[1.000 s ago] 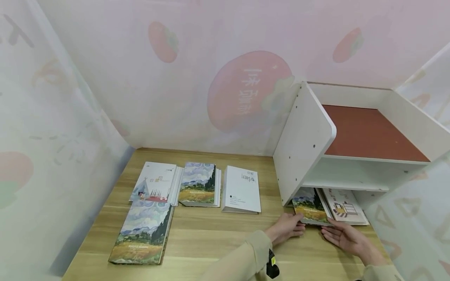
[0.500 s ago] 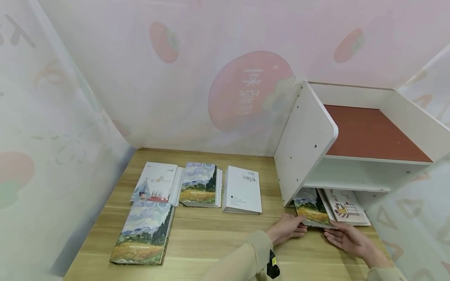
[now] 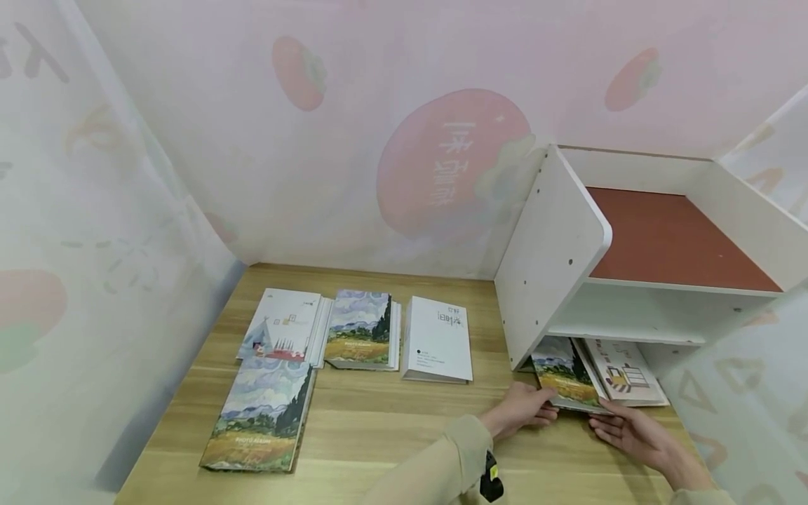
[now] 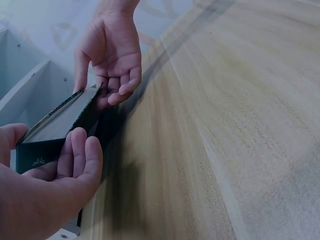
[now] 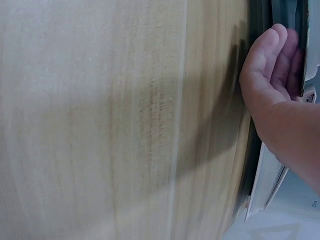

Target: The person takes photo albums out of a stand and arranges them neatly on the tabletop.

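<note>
Presently left hand [image 3: 519, 408] and right hand [image 3: 639, 435], part-curled, pinch painted-landscape hardback album [image 3: 566, 375] jutting from white open-fronted shelf unit [image 3: 546, 263]; uneven force could skew it.

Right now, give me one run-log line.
left hand: grips landscape album | right hand: grips same album | position: partly inside bottom compartment | white album: alongside

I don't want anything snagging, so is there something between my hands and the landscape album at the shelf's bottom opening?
Nothing visible; your left hand and right hand hold the landscape album. A white book lies beside it, not between.
</note>
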`<state>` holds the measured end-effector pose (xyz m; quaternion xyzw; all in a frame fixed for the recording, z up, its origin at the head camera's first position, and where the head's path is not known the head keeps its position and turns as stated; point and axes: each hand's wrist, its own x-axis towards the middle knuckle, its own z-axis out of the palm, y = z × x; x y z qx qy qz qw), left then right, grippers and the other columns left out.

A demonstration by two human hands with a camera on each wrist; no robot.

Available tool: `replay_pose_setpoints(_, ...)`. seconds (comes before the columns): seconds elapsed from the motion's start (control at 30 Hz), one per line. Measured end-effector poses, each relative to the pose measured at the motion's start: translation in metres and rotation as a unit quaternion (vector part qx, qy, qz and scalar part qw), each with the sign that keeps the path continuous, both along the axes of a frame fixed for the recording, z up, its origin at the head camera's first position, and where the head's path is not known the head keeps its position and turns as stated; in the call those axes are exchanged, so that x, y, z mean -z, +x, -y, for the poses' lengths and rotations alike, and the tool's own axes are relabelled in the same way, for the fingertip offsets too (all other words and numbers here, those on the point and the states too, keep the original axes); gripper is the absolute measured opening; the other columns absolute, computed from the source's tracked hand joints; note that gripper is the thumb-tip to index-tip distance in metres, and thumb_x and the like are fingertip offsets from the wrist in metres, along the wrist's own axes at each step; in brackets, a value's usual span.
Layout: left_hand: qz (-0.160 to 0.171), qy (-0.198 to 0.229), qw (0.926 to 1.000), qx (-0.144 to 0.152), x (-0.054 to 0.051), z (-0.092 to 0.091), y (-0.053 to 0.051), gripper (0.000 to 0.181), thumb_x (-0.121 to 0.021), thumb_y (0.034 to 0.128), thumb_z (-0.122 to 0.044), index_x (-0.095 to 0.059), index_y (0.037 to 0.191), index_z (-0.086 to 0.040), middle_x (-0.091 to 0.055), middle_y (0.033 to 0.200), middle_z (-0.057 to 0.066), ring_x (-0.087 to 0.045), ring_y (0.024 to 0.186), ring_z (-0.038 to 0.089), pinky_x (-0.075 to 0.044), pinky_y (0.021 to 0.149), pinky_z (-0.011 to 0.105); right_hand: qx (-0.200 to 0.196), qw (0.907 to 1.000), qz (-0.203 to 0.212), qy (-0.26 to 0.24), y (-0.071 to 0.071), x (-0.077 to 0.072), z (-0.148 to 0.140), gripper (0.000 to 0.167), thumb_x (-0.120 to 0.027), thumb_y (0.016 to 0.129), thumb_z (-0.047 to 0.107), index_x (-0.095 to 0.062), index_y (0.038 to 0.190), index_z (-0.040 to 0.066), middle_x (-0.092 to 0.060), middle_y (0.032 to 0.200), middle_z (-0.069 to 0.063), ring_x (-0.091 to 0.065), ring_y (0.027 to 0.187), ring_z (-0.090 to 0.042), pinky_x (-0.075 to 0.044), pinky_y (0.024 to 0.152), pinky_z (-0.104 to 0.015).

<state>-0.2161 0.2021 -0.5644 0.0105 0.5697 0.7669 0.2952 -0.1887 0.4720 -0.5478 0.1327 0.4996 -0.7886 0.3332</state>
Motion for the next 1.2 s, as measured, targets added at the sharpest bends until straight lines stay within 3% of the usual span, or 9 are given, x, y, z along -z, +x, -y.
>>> replay_pose_setpoints(0.37, -0.029, -0.01, 0.9995, -0.006, -0.011, 0.001, 0.005, 0.027, -0.066, 0.096, -0.027, -0.07, 0.087, -0.002, -0.07, 0.084, 0.021, -0.07, 0.081, 0.034, -0.06, 0.075, 0.044, -0.008, 0.9984, -0.013, -0.055, -0.002, -0.009, -0.001, 0.028, -0.037, 0.108, 0.012, -0.065, 0.105, 0.008, -0.062, 0.113, -0.01, -0.059, 0.11, -0.025, -0.038, 0.109, -0.04)
replay_pose_setpoints(0.77, -0.002, 0.018, 0.9998, 0.008, -0.013, 0.004, 0.017, 0.023, -0.065, 0.0956, -0.027, -0.069, 0.092, -0.004, -0.07, 0.087, 0.022, -0.067, 0.067, 0.017, -0.06, 0.07, 0.033, -0.032, 0.9981, -0.017, -0.049, 0.01, -0.01, -0.006, 0.033, -0.031, 0.109, 0.013, -0.064, 0.108, 0.009, -0.062, 0.114, -0.007, -0.058, 0.11, -0.022, -0.039, 0.108, -0.037)
replay_pose_setpoints(0.97, -0.003, 0.033, 0.9995, 0.005, -0.015, 0.003, 0.025, 0.028, -0.065, 0.0961, -0.029, -0.069, 0.089, -0.001, -0.07, 0.088, 0.024, -0.069, 0.071, 0.02, -0.06, 0.071, 0.033, -0.047, 0.9972, -0.042, -0.041, 0.018, -0.016, -0.007, 0.034, -0.03, 0.11, 0.013, -0.064, 0.113, 0.01, -0.062, 0.116, -0.006, -0.058, 0.11, -0.021, -0.043, 0.104, -0.037)
replay_pose_setpoints(1.2, 0.018, 0.061, 0.998, -0.002, -0.018, 0.001, 0.034, 0.037, -0.066, 0.0954, -0.035, -0.07, 0.09, 0.001, -0.07, 0.086, 0.022, -0.068, 0.068, 0.017, -0.06, 0.069, 0.031, -0.07, 0.9944, -0.063, -0.047, 0.024, -0.025, -0.01, 0.04, -0.024, 0.11, 0.012, -0.064, 0.116, 0.009, -0.063, 0.116, -0.007, -0.059, 0.109, -0.02, -0.044, 0.103, -0.035)
